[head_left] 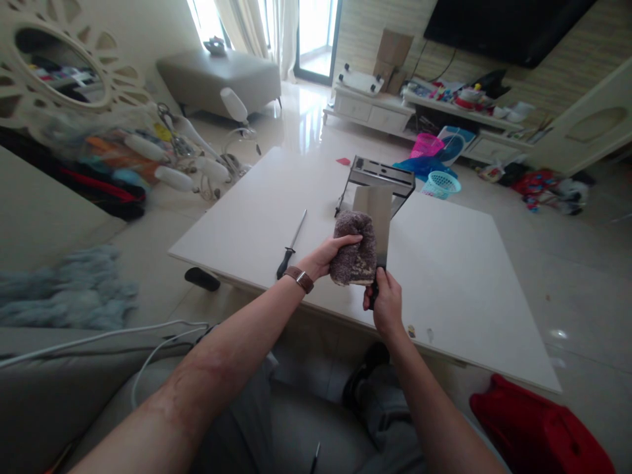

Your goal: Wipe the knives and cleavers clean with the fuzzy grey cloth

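Observation:
My right hand [388,301] grips the black handle of a cleaver [380,217], whose broad blade points up and away from me above the table. In my left hand [328,255] is a folded brown cloth [353,253], which lies over the left part of the blade; its thumb rests on top and the other fingers are hidden by the cloth. A honing steel [292,243] with a black handle lies on the white table [459,276], left of my hands. Behind the blade stands a metal knife block or boxy stand [382,174], partly covered by the cleaver.
A small red piece [343,161] lies near the table's far edge. Beyond the table are a light blue basket [441,185] and a pink basket [427,144]. A lamp with white shades [212,170] is on the left, a red stool-like object [540,428] at lower right.

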`<state>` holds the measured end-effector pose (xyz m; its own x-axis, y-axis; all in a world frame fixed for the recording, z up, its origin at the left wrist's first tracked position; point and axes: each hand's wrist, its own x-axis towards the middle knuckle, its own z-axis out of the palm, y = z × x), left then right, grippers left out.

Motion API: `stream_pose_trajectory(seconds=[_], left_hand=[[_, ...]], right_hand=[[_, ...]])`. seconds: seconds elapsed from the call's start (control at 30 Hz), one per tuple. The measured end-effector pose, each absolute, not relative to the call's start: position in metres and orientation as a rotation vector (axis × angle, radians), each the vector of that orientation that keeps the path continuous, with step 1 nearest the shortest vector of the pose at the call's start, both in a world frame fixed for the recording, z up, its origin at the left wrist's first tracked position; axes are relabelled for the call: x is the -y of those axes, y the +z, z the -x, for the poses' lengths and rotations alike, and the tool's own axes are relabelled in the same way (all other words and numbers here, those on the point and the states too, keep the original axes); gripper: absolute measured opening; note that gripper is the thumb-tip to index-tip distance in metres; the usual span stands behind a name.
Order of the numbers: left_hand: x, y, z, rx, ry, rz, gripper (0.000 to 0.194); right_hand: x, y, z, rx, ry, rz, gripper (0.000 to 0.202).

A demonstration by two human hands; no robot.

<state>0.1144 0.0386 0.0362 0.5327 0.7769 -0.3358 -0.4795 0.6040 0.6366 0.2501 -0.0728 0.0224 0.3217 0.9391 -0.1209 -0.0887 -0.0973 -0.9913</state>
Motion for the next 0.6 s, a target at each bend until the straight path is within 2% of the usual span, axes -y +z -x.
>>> stream_pose_trajectory(seconds=[0.2,0.6], left_hand=[[-0.038,0.035,-0.116,-0.726,0.969,-0.542,0.042],[-0.062,0.042,-0.09,-0.772,1.168,-0.501,0.042]], right_hand=[[0.074,0.025,-0.246,0.977,1.12,1.42,0.05],[0.075,0.038,-0.258,1.147,1.255,1.404,0.045]])
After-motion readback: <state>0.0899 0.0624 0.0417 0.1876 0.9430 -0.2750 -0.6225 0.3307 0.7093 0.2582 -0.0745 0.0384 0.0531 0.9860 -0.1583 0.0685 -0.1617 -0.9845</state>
